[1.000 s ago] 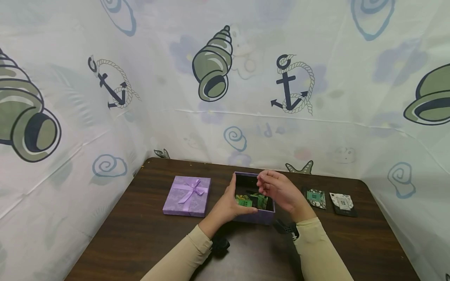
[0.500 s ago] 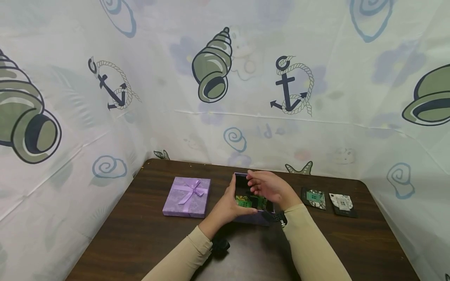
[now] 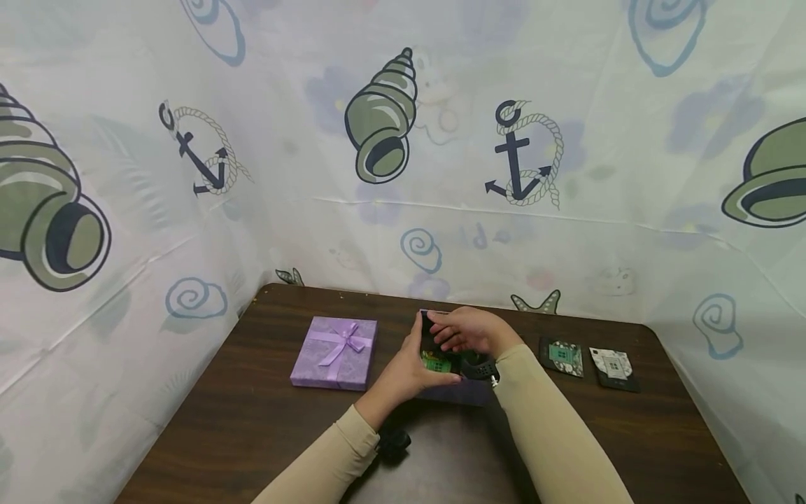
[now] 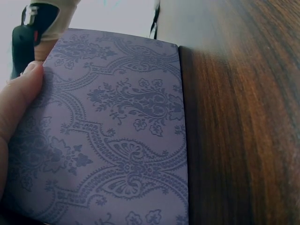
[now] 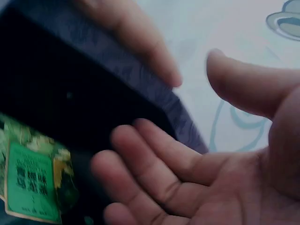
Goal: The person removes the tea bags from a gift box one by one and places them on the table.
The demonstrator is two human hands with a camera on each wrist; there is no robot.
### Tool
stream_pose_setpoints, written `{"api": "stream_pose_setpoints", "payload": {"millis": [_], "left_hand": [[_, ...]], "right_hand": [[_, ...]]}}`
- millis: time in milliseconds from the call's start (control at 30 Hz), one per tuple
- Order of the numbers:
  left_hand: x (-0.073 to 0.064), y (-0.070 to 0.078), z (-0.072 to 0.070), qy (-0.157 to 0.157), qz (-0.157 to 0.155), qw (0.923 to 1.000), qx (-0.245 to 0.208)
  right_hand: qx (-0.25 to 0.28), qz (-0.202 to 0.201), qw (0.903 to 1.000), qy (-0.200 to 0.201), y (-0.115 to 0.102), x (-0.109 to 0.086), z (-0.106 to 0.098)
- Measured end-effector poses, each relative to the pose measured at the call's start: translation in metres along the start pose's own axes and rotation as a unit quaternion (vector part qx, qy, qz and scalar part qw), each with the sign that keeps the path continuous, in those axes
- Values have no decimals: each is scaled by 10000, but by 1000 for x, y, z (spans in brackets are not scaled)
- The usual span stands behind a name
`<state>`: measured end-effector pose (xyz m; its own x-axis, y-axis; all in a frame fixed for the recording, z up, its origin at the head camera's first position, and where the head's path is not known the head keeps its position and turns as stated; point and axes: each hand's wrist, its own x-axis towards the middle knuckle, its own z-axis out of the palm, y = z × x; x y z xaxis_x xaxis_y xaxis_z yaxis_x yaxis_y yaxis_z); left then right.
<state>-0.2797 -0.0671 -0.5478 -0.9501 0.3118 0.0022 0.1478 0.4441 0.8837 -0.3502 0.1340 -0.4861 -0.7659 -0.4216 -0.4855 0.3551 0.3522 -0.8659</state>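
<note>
A purple gift box (image 3: 450,393) with a dark inside stands on the table in the head view, partly hidden by both hands. My left hand (image 3: 399,371) grips its left side, thumb at the front rim and fingers along the left wall. The left wrist view is filled by the box's patterned outer wall (image 4: 122,126). My right hand (image 3: 472,330) is over the opening, its loosely bent fingers holding nothing. Inside lies a green packet (image 5: 33,183) with a square code on it, below the right fingertips in the right wrist view.
A purple lid (image 3: 334,352) with a ribbon bow lies left of the box. To the right are a green-and-black packet (image 3: 562,357) and a white-and-black packet (image 3: 613,369). The wooden table (image 3: 252,420) meets patterned cloth (image 3: 466,238) at the back.
My right hand has moved left over the box opening, and its wrist now covers the box's right side. The left hand and the box have stayed in place.
</note>
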Motion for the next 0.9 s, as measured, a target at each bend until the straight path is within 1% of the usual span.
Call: {"api": "stream_pose_setpoints", "payload": {"millis": [100,267,500,700,767,900], "left_hand": [[0,0,-1,-41,-28,10000,-61],[-1,1,-1,-62,-54,9999,-104],[0,-2,1,-76,-49,9999,-83],[0,-1,1,-56,-64,9999,-53],[1,-1,1,-56,-69,10000,-39],[1,-1,1,-58,-85,9999,3]], "right_hand": [[-237,114,9996,-77,0,6,0],[-368,217,9990,-114,2,12,0],[-709,326,9969,-24,6,15,1],[-1043,259,9942,-54,7,16,3],[-1226,219,9922,-90,7,16,4],[-1483,124,9886,-240,10,16,4]]}}
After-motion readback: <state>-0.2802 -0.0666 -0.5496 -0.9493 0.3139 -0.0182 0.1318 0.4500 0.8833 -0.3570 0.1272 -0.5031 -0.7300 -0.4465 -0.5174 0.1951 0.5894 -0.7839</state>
